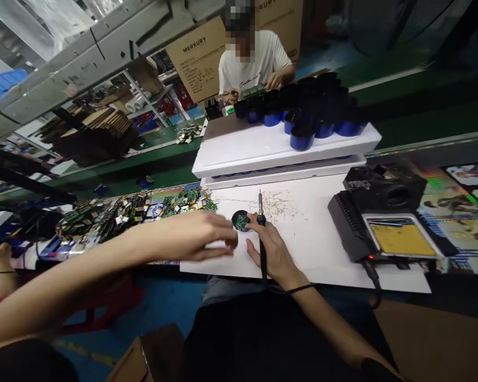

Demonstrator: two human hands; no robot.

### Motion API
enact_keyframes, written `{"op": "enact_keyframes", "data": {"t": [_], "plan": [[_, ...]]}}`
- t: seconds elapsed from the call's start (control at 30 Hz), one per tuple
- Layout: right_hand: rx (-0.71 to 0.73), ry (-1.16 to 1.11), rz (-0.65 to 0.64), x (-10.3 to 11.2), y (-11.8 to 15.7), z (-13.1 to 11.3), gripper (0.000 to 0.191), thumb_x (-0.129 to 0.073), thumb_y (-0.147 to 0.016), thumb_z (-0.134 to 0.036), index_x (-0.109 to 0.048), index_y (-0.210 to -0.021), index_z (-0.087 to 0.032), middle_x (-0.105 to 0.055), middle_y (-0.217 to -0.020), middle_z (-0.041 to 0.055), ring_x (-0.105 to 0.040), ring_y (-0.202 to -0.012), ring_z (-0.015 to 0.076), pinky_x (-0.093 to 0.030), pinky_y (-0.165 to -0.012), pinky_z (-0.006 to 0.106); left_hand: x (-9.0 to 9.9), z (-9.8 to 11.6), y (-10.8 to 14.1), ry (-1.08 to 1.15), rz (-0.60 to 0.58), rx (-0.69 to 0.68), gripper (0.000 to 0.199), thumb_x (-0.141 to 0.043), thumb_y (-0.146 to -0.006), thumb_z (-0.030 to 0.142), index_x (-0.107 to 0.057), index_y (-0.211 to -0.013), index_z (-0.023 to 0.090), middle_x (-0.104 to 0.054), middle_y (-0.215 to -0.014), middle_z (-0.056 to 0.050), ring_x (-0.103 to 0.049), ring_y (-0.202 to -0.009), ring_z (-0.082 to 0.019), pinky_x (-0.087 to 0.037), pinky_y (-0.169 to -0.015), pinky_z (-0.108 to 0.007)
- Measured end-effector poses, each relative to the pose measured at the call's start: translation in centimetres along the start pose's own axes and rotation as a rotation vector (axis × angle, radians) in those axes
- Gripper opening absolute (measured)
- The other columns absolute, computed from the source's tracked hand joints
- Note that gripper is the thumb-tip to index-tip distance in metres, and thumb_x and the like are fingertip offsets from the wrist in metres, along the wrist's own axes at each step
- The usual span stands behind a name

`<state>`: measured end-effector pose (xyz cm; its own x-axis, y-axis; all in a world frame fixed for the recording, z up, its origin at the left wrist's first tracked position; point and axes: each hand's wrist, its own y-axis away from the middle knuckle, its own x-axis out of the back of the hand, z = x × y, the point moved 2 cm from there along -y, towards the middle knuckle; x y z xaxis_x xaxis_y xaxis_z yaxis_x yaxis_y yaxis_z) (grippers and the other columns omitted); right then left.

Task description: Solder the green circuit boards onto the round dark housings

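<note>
A soldering iron (261, 215) is held in my right hand (279, 254), its metal tip pointing up and away from me. The index finger of that hand reaches to the edge of a small dark round cup (234, 218). Inside the cup lies a green circuit board (242, 222). My left hand (211, 234) hovers just left of the cup, palm down. Its fingers are bent, with a gap between them and the thumb, and nothing shows in them. Under the cup is a white work sheet (314, 233).
Several circuit boards (123, 212) are heaped on the left. A soldering station (354, 228) with a yellow sponge (402, 237) stands on the right. Behind, white foam trays (242, 148) carry blue cups (301, 139). Pale scraps (279, 204) litter the sheet. A co-worker (258, 63) sits opposite.
</note>
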<state>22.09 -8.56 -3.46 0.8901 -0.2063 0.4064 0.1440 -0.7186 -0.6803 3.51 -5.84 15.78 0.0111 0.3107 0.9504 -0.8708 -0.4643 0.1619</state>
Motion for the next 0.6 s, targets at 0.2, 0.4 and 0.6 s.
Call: {"op": "enact_keyframes", "data": {"t": [0.2, 0.4, 0.6], "plan": [[-0.029, 0.025, 0.064, 0.1, -0.1, 0.3, 0.05, -0.065, -0.096, -0.011, -0.054, -0.142, -0.025, -0.071, -0.145, 0.0147, -0.073, -0.125, 0.0312, -0.064, -0.104, 0.052, -5.1, -8.0, -4.4, -0.02, 0.047, -0.079, 0.029, -0.069, -0.104, 0.042, -0.073, -0.117, 0.017, -0.071, -0.116, -0.016, -0.069, -0.107, -0.03, -0.055, -0.092, -0.039], [-0.042, 0.026, -0.015, -0.3, -0.5, 0.6, 0.049, -0.068, -0.099, -0.014, -0.053, -0.144, -0.027, -0.07, -0.146, 0.0136, -0.072, -0.128, 0.0296, -0.065, -0.104, 0.05, -7.5, -10.0, -2.5, 0.145, 0.166, -0.099, 0.02, -0.067, -0.106, 0.036, -0.075, -0.11, 0.018, -0.073, -0.111, -0.012, -0.068, -0.106, -0.025, -0.055, -0.096, -0.037], [-0.073, 0.04, -0.046, -0.6, -0.8, 0.8, 0.054, -0.073, -0.098, -0.019, -0.054, -0.148, -0.029, -0.069, -0.149, 0.0135, -0.069, -0.136, 0.0304, -0.063, -0.11, 0.053, -8.4, -11.6, -2.5, 0.296, 0.232, -0.141, 0.015, -0.064, -0.108, 0.03, -0.075, -0.109, 0.019, -0.077, -0.108, -0.01, -0.069, -0.103, -0.023, -0.055, -0.095, -0.037]]}}
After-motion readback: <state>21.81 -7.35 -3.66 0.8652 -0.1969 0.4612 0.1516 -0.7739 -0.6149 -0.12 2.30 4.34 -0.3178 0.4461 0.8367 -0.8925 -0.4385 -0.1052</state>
